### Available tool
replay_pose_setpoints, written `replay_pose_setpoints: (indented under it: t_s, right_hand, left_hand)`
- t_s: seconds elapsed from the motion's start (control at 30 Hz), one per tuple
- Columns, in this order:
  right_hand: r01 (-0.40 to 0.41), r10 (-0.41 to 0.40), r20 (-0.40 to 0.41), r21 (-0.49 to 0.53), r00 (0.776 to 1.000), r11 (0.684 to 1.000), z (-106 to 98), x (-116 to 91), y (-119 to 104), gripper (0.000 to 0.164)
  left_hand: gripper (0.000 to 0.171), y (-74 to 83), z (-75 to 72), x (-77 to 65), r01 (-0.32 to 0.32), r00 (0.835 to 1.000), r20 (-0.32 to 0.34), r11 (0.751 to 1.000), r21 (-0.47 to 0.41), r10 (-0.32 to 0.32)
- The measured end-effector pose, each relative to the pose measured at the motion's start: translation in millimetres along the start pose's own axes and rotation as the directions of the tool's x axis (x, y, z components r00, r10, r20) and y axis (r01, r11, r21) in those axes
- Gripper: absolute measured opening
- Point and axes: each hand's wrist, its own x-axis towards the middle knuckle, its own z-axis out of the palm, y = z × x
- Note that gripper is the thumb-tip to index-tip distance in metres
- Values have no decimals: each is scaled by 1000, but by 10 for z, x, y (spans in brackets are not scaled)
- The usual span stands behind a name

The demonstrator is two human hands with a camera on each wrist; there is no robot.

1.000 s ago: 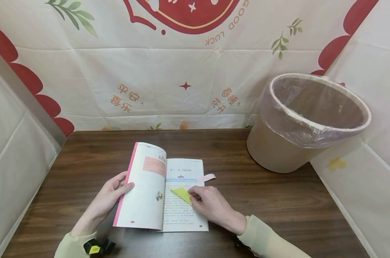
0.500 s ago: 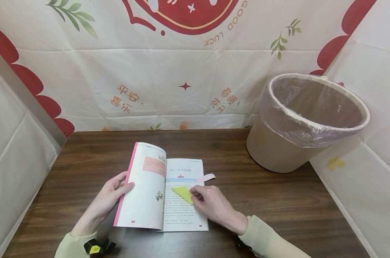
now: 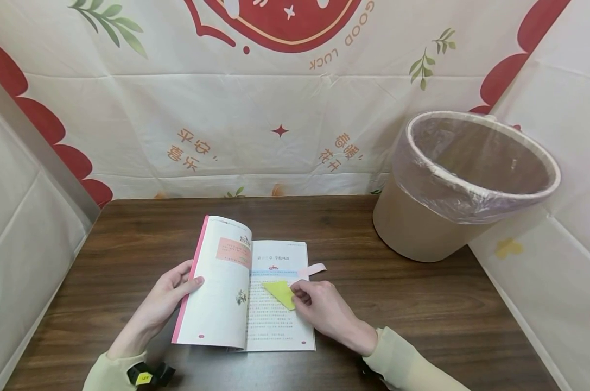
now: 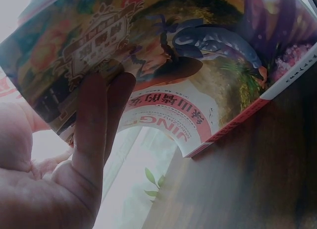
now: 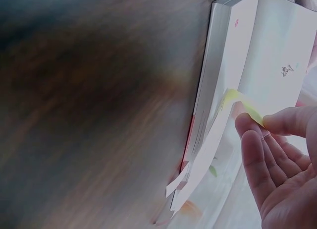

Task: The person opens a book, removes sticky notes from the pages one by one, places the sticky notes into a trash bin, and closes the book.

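An open book (image 3: 275,326) with printed pages lies on the wooden table, its left part raised. My left hand (image 3: 167,293) grips that raised part at its outer edge, thumb on the page; in the left wrist view the fingers (image 4: 91,125) lie against the colourful cover (image 4: 218,50). My right hand (image 3: 324,309) pinches a yellow sticky note (image 3: 281,294) by its right side, over the right page. The right wrist view has the note (image 5: 237,98) bent between thumb and forefinger, its far part at the page. A pale pink paper strip (image 3: 313,269) sticks out from the right page's edge.
A beige bin (image 3: 422,228) with a clear plastic liner stands at the back right of the table (image 3: 143,228). Printed white cloth (image 3: 255,108) hangs behind and along both sides. A black band with a yellow label (image 3: 143,377) is on the left wrist.
My right hand has drawn slightly to the right with the sticky note, more of which now shows. The left hand and the book have stayed in place.
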Motion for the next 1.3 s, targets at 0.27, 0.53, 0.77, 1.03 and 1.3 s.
replay_pose_setpoints:
  t_s: [0.27, 0.53, 0.77, 1.03, 1.3]
  right_hand:
    - [-13, 14, -20, 52, 1000, 999, -6, -20, 44, 10]
    - [-38, 40, -31, 64, 999, 997, -17, -37, 79, 8]
    - [-50, 53, -46, 67, 998, 997, -25, -46, 104, 6]
    - [-78, 82, -60, 67, 995, 995, -46, -49, 130, 5]
    - [-107, 111, -54, 71, 992, 992, -62, -57, 148, 5]
  left_hand:
    - [56, 7, 1, -2, -2, 1000, 21, 1000, -9, 2]
    - [56, 0, 1, 5, -6, 1000, 20, 1000, -6, 6]
    - [57, 4, 2, 11, 0, 1000, 16, 1000, 2, 0]
    - [57, 8, 6, 16, 11, 1000, 6, 1000, 3, -11]
    - [56, 7, 8, 17, 5, 1000, 7, 1000, 8, -5]
